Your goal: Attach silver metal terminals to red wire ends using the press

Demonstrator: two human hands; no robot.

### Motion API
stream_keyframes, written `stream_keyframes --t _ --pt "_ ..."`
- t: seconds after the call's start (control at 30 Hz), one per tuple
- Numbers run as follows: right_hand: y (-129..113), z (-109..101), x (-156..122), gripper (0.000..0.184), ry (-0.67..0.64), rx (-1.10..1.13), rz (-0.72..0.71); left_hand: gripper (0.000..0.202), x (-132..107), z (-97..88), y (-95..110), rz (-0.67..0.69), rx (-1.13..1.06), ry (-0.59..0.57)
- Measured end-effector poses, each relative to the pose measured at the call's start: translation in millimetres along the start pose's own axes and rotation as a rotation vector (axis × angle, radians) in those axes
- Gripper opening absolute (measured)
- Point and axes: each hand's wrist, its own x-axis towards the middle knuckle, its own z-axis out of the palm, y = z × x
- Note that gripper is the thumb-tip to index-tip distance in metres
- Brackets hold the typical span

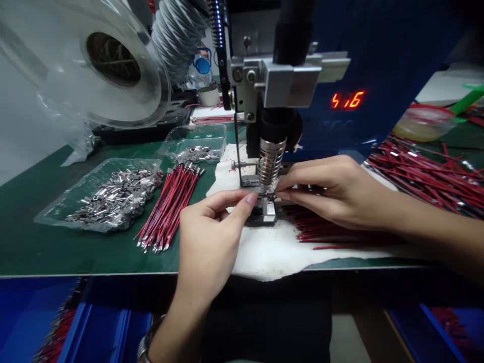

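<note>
Thin wire (269, 193) lies across the metal die (265, 214).

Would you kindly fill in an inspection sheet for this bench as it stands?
Surface: green table, with a white cloth under the work spot.
Job's things: metal fixture below the machine's ribbed tip.
Clutter: clear bag of metal terminals; smaller bag behind it.
Hands: left hand and right hand pinch at the fixture from either side; what they grip is too small to tell.
Cables: red-black wire bundle left of the cloth; loose wires under the right hand; wire pile far right.
Surroundings: clear reel, red display, blue bins below.
</note>
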Motion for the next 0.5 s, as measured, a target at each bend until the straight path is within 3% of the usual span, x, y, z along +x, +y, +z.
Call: stream_keyframes --t 0.5 --pt "-1.7 1.4 -0.6 0.014 0.047 -0.052 0.033 0.016 -0.2 1.8 4.7 -0.016 0.026 0.021"
